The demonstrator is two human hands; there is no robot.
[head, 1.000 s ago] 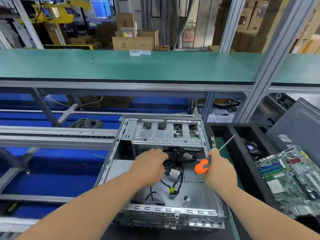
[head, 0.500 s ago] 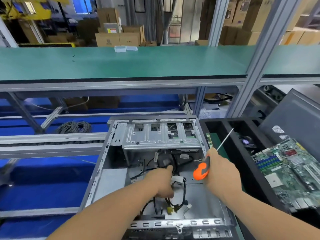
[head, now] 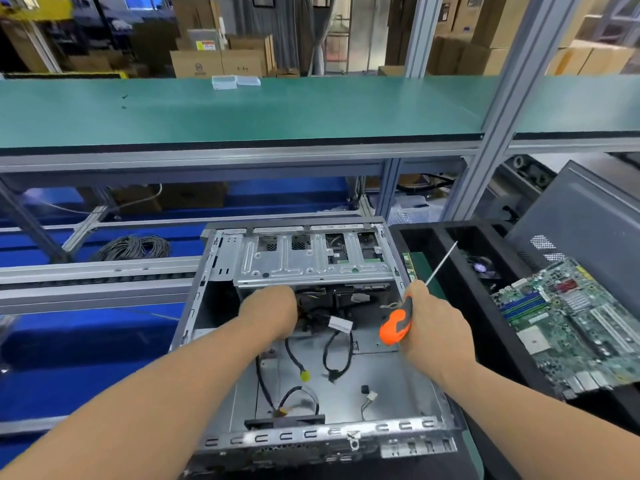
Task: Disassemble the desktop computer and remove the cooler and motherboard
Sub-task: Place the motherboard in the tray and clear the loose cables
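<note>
My left hand (head: 273, 311) reaches into the open computer case (head: 408, 389), fingers curled among the black cables (head: 337, 355) under the drive cage (head: 311, 259); what they hold I cannot tell. My right hand (head: 434, 322) grips the orange-handled screwdriver (head: 396, 323), shaft pointing up and away. The motherboard (head: 568, 323) lies in the black tray (head: 457, 292) to the right.

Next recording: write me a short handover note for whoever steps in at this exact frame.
Left hand: inside the open case, at the black cables under the drive cage; its grip is hidden.
Right hand: grips the orange-handled screwdriver, shaft pointing up and away, above the case's right edge.
Done: motherboard lies out of the case, in the black tray on the right; a fan sits behind it, probably the cooler.
Left: loose cables remain in the case.
</note>
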